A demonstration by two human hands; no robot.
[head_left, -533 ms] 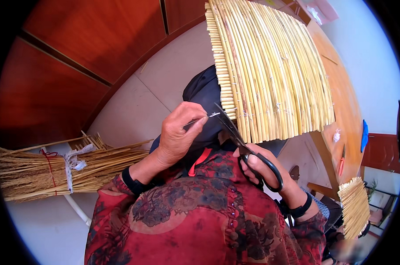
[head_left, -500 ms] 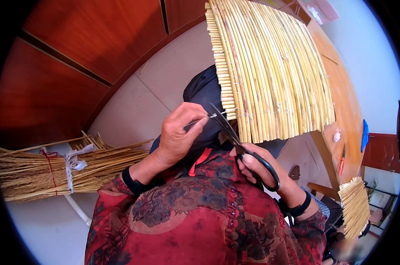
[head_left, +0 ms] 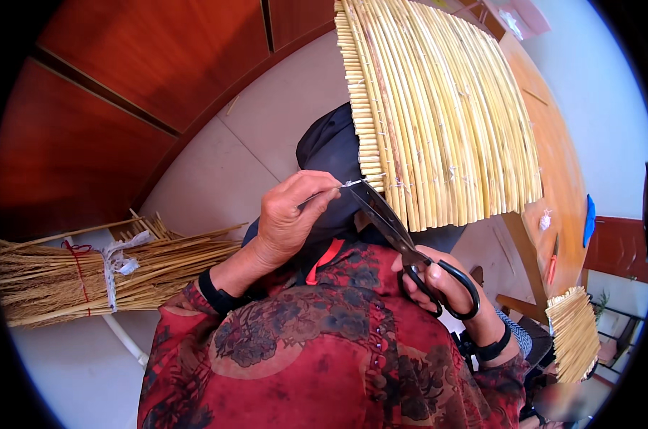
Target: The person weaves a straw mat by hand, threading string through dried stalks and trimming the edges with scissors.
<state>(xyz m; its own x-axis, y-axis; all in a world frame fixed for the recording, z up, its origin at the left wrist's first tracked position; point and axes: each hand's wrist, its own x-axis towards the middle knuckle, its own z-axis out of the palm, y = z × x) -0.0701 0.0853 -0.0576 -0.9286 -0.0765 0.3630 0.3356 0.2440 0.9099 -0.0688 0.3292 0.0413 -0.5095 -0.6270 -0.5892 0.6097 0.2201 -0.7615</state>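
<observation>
My left hand (head_left: 292,218) is closed in a pinch on white thread (head_left: 350,184). A thin, dark, needle-like piece also shows between its fingers. The thread stretches toward the lower left corner of a mat of pale yellow stalks (head_left: 445,129), tied together in rows with white stitches. In my right hand (head_left: 445,279) is a pair of black-handled scissors (head_left: 388,225), with my fingers through the loops. Their blades are slightly parted and point up and left, the tips close to the thread by the mat's corner. Whether a blade touches the thread I cannot tell.
A tied bundle of dry stalks (head_left: 159,268) lies to my left. On the right, a wooden table (head_left: 553,164) carries an orange-handled tool (head_left: 553,261) and a blue item (head_left: 591,220). Another stalk mat (head_left: 573,334) is at lower right. Reddish-brown panels (head_left: 159,57) stand at upper left.
My right hand and the scissors have shifted right and slightly down, so the blade tips sit nearer the mat's corner. My left hand has barely moved, still pinching the thread.
</observation>
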